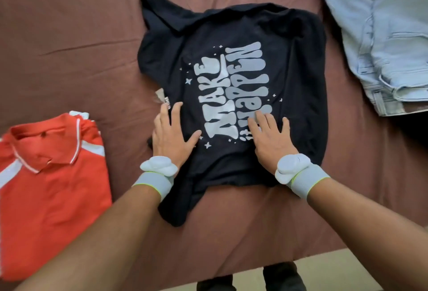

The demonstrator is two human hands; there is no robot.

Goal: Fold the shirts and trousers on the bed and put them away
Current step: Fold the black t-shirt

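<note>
Both palms flat, fingers straight, left hand (170, 136) and right hand (269, 141) pressing on the black T-shirt (231, 35) mid-bed (69, 35), between the folded red polo (51, 186) and pale blue jeans (382, 35).

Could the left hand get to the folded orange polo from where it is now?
Probably yes. The left hand lies flat on the black T-shirt, holding nothing, and only bare bedsheet separates it from the orange polo.
</note>
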